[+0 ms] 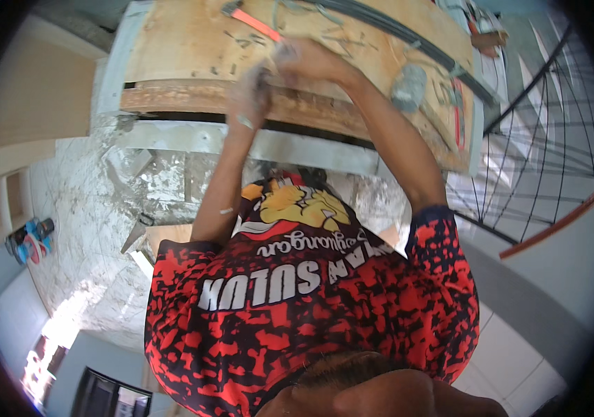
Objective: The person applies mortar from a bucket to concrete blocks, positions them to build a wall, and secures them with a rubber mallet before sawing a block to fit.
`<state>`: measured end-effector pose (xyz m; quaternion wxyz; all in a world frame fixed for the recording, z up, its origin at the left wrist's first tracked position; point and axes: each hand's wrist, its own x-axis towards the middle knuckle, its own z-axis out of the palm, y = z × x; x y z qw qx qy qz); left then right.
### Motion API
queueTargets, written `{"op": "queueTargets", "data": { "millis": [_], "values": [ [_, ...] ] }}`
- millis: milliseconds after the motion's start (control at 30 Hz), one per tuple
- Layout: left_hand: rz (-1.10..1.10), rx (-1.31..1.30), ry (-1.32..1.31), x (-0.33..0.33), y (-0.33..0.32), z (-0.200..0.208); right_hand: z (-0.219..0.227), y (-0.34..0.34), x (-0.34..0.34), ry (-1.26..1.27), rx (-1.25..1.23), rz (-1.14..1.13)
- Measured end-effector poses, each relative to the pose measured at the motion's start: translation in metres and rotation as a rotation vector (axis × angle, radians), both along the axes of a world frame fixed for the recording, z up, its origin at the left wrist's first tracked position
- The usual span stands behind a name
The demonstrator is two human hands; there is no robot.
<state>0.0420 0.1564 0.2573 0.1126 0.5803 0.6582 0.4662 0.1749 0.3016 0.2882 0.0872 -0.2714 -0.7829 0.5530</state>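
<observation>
My left hand point(248, 96) is blurred over the near edge of a wooden workbench point(172, 52), its fingers curled in. A dark grey patch shows at its fingers, too smeared to name. My right hand point(302, 59) is close beside it, also closed, and its fingertips meet the left hand's. Whatever lies between them is hidden. A hammer point(255, 23) with an orange handle points away to the far left. Its handle end reaches my right fingers, and I cannot tell whether they touch it. Small dark metal pieces point(245, 40) are scattered on the board.
Long grey bars point(394, 31) lie along the bench's far side. On its right are a grey block point(409, 87) and a red-handled tool point(459, 115). A black wire frame point(554, 139) stands at right. A blue power tool point(30, 240) and a handsaw point(137, 233) lie on the dusty floor.
</observation>
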Motion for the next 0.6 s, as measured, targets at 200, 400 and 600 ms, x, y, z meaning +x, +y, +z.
{"op": "queueTargets", "data": {
  "millis": [200, 400, 600],
  "values": [
    [-0.080, -0.161, -0.479, 0.001, -0.036, 0.024, -0.009, 0.032, -0.019, -0.217, 0.795, -0.090],
    [-0.347, -0.297, -0.942, 0.042, -0.089, -0.017, 0.020, 0.031, -0.002, -0.175, 0.639, -0.225],
    [-0.440, -0.475, -1.070, 0.093, -0.111, -0.042, 0.089, -0.050, 0.134, 0.184, 0.267, -0.367]
  ]
}}
